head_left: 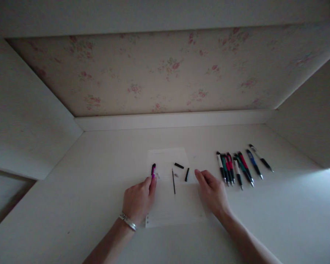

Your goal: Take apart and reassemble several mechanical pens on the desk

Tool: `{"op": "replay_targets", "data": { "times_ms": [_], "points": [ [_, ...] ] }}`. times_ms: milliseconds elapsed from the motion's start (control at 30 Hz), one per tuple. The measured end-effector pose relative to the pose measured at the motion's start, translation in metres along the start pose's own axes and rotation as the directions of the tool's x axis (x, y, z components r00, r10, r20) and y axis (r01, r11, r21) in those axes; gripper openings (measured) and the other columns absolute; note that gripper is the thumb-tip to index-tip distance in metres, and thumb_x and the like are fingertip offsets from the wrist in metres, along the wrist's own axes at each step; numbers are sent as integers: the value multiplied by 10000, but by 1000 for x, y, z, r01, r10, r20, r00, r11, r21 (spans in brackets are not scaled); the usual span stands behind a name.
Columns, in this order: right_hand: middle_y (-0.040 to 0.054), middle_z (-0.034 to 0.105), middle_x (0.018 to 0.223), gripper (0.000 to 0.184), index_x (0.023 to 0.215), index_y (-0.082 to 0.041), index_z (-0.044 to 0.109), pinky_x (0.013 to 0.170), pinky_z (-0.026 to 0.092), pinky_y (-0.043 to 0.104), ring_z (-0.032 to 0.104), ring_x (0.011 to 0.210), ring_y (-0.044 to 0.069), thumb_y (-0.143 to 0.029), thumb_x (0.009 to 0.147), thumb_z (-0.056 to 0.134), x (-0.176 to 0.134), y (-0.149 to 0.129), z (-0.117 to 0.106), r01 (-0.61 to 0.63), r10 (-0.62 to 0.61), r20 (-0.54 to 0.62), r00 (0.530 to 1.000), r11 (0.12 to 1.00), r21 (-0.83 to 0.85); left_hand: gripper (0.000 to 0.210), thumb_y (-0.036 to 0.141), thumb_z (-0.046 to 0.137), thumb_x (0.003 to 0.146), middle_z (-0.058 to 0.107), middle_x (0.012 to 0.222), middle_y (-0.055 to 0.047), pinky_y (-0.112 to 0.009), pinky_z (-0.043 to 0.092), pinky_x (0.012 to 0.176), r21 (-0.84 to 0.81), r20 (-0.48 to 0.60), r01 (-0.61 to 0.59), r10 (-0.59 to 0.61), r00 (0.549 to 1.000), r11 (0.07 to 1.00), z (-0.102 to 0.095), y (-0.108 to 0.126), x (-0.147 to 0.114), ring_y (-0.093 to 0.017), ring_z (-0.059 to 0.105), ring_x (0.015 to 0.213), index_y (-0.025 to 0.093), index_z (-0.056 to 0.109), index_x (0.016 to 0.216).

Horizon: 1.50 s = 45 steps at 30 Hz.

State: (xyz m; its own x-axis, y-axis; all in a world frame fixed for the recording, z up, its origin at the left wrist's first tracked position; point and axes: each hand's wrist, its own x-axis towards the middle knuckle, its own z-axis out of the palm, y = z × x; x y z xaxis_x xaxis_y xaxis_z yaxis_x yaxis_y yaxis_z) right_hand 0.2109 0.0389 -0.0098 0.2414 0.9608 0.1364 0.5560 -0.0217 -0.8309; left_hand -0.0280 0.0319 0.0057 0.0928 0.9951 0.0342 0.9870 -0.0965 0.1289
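My left hand (139,201), wearing a silver bracelet, is closed on the purple barrel of a pen (153,171) with a black top, held near the paper's left side. Over the right edge of the paper, my right hand (213,190) is curled with thumb and forefinger together; anything inside is hidden. Between the hands lie a thin dark ink refill (173,181), a small spring (176,175), a black tube-like grip (179,165) and a black piece with a shiny end (187,175). A tiny pale part (157,175) is beside the purple pen.
Sheets of white paper (173,209) lie under the parts on the white desk (99,165). To the right are several click pens, including a red one (230,165), a blue one (254,164) and a clear one (261,157). White panels and a floral wall (154,73) surround the desk.
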Motion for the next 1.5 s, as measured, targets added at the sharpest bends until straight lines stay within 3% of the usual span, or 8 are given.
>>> {"op": "replay_targets", "data": {
  "times_ms": [100,233,333,567,833,1267,1500],
  "points": [
    [-65,241,553,505,574,-232,313,459,230,234,301,496,110,-578,906,473,5,-1,2,-60,62,-17,998,995,76,447,398,327,1023,702,603,-51,-257,265,497,-128,-18,12,-14,1000,992,3,-4,1,-197,653,538,214,655,781],
    [-67,209,564,521,574,-242,262,456,212,240,263,492,107,-596,886,481,5,-1,4,-46,43,21,999,993,112,491,426,312,1018,608,517,-15,-258,288,516,-363,-43,-37,23,999,931,7,-5,0,-154,561,475,201,603,693],
    [-68,189,565,533,570,-245,236,455,197,244,240,492,104,-589,884,495,2,1,4,-28,21,51,998,992,127,488,447,343,1000,525,479,11,-260,274,520,-443,-28,-48,40,999,895,8,-4,-1,-136,495,454,198,566,645],
    [-69,302,587,405,651,-230,394,467,274,235,313,525,115,-514,888,560,3,2,6,-14,22,-37,999,983,185,498,505,378,964,356,473,60,-245,252,505,-656,46,93,-83,995,749,2,-6,4,-109,385,458,204,416,569],
    [-74,309,548,405,630,-221,433,447,251,231,318,492,110,-514,875,569,-1,1,6,-6,-1,64,998,994,110,499,510,400,956,326,468,67,-252,233,497,-673,49,93,-82,995,734,2,-4,4,-106,351,449,208,367,560],
    [-73,333,531,385,631,-221,451,434,266,222,346,471,104,-490,880,568,-4,-2,5,67,-70,94,993,997,38,490,488,392,965,374,479,54,-249,232,499,-609,21,50,-46,999,792,3,-3,2,-109,394,457,200,422,569],
    [-60,467,550,229,798,-213,579,430,324,217,426,430,106,-411,908,547,-6,-2,7,141,-133,184,974,990,-29,484,485,389,973,399,481,51,-240,236,496,-582,10,50,-54,998,811,5,-2,0,-114,412,460,200,452,587]
  ]
}}
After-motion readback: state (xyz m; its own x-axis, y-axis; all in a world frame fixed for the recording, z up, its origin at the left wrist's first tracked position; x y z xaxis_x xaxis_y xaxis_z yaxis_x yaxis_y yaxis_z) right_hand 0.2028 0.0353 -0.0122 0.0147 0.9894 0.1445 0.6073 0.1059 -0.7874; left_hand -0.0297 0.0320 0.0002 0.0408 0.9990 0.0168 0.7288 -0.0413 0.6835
